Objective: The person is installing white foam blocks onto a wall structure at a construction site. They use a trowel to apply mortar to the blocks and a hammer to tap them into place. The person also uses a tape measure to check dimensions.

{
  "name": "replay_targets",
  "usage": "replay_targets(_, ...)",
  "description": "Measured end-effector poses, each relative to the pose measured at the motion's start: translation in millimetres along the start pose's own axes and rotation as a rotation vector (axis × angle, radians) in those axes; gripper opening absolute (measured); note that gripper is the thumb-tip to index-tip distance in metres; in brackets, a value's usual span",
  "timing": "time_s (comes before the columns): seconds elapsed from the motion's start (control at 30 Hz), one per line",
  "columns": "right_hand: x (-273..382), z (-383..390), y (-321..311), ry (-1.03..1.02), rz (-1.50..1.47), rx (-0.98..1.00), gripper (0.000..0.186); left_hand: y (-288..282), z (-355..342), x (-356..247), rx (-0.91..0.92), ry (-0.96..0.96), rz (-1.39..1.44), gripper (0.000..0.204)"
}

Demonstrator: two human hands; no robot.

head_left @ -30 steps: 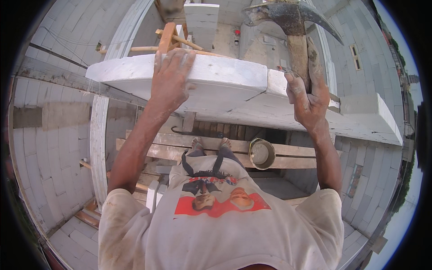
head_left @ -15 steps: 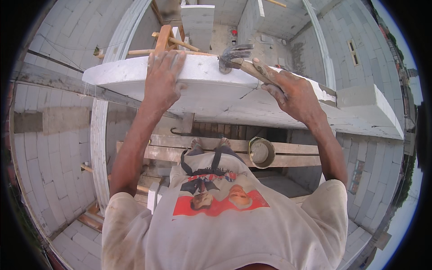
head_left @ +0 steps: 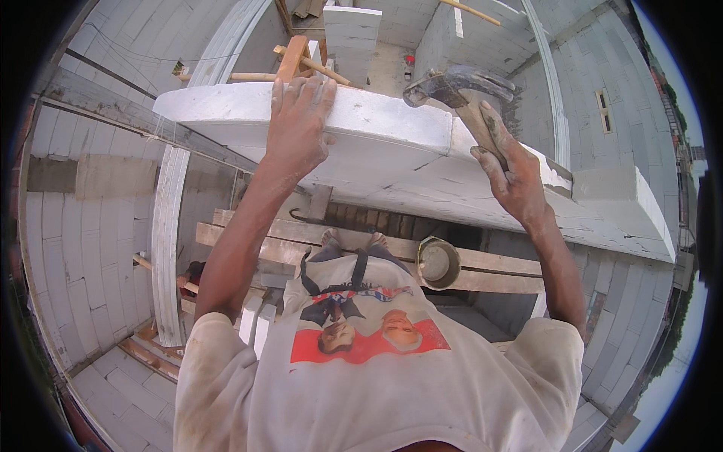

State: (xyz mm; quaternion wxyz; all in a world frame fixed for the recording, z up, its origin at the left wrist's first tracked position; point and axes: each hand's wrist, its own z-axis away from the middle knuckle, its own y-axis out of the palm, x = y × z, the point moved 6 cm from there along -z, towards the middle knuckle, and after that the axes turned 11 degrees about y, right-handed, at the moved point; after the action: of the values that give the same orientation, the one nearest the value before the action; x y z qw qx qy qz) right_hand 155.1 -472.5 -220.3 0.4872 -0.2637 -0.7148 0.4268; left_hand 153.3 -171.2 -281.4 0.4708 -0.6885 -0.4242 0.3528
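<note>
We seem to be tapping the left aerated-concrete block (head_left: 380, 118), our left hand's (head_left: 300, 129) fingers clamped over it, our right hand's (head_left: 517, 175) around the claw hammer (head_left: 461, 87); the next move calls for a measured swing.

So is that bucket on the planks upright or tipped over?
Upright: the bucket stands on the planks, its round mouth facing up, showing the inside.
</note>
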Motion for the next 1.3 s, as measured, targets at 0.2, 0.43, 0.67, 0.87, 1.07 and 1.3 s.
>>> replay_targets(0.2, 11.8, -11.4, -5.6, -0.039, 0.008, 0.028, 0.056, 5.1, 3.1, 3.1, -0.015, -0.012, -0.021, 0.087)
replay_targets(0.43, 38.3, -22.7, 15.2, 0.017, 0.230, 0.258, 0.052, 5.9, 7.0, 4.4, 0.054, -0.046, -0.164, 0.082)
replay_targets(0.67, 46.1, -17.3, 28.0, -0.156, 0.125, 0.134, 0.053, 4.8, 13.2, 3.6, 0.075, -0.088, -0.099, 0.080)
replay_targets(0.87, 30.7, -14.0, 35.3, -0.085, 0.311, 0.222, 0.067, -1.9, 2.7, 2.7, 0.016, -0.071, -0.013, 0.091)
replay_targets(1.07, 11.3, 32.9, -14.7, 0.007, 0.097, -0.091, 0.067, -1.9, -0.7, -4.5, -0.009, -0.040, 0.017, 0.095)
replay_targets(1.3, -45.3, 137.1, -183.1, 0.366, 0.052, -0.824, 0.037, -3.4, 7.2, -0.3, 0.046, -0.079, 0.018, 0.099)
